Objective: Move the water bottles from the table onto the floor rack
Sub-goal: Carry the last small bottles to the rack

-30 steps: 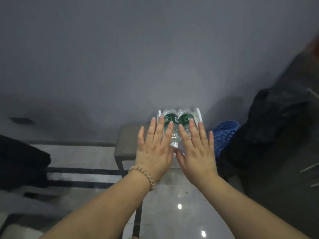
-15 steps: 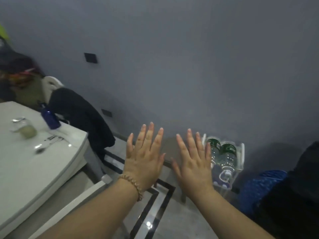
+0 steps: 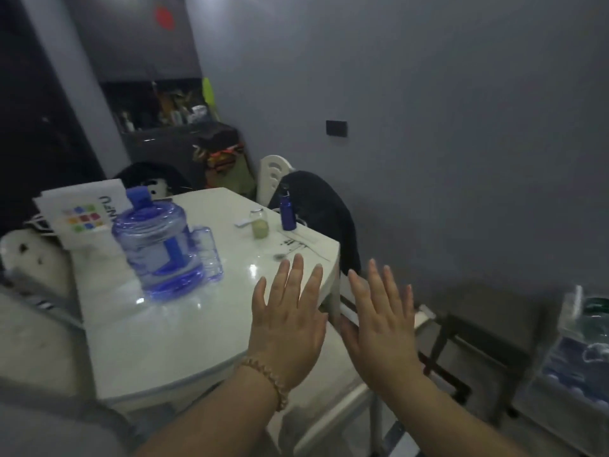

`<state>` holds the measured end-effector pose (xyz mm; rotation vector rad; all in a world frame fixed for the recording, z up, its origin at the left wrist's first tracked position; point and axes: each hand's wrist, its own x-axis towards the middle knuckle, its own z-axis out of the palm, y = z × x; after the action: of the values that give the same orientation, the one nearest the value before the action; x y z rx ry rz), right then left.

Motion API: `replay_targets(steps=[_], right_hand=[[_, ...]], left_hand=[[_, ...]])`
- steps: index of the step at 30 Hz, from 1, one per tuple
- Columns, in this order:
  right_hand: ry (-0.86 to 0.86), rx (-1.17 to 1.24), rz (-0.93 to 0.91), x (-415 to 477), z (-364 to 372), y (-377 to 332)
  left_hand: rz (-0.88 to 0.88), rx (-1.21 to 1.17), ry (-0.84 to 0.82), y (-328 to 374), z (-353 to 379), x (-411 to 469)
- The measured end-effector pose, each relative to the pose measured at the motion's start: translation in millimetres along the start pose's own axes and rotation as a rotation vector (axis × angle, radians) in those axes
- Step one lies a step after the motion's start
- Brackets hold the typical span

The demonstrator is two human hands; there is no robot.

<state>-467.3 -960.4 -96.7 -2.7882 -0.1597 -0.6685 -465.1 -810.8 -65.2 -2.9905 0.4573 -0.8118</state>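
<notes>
Nearest, the left hand (image 3: 290, 324), with a bead bracelet (image 3: 263, 374) at its wrist, and the right hand (image 3: 382, 331) are raised side by side, not touching, fingers straight and spread, holding nothing. The left is over the right edge of a glossy white table (image 3: 148, 351); the right is past that edge. Farther left on the table stands a big blue water jug (image 3: 161, 249), with a white bag (image 3: 85, 219) behind it. At the far end are a jar (image 3: 259, 224) and a small blue bottle (image 3: 287, 216). At the right edge, low by the grey wall (image 3: 461, 127), the blurred water bottles (image 3: 593, 324) lie in the rack (image 3: 571, 308), beside a dark bench (image 3: 487, 311). A chair (image 3: 273, 173) draped with a dark jacket (image 3: 323, 209) stands behind the table.
</notes>
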Motion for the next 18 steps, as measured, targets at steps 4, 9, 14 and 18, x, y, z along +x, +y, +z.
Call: replay_targets(steps=[4,9,14,18], right_hand=[[-0.058,0.035,-0.049,-2,32,-129],[-0.129,0.003,-0.112,9,59,-211],[-0.178,-0.064,-0.123,48,102,-239],[-0.166,-0.058,-0.163,85,144,-251]], left_hand=[[-0.097,0.073,-0.139,-119,-18,-55],[-0.144,0.047,-0.107,-215,-28,-79],[-0.187,0.03,-0.125,-267,1,-81],[-0.165,0.035,-0.19,-300,37,-69]])
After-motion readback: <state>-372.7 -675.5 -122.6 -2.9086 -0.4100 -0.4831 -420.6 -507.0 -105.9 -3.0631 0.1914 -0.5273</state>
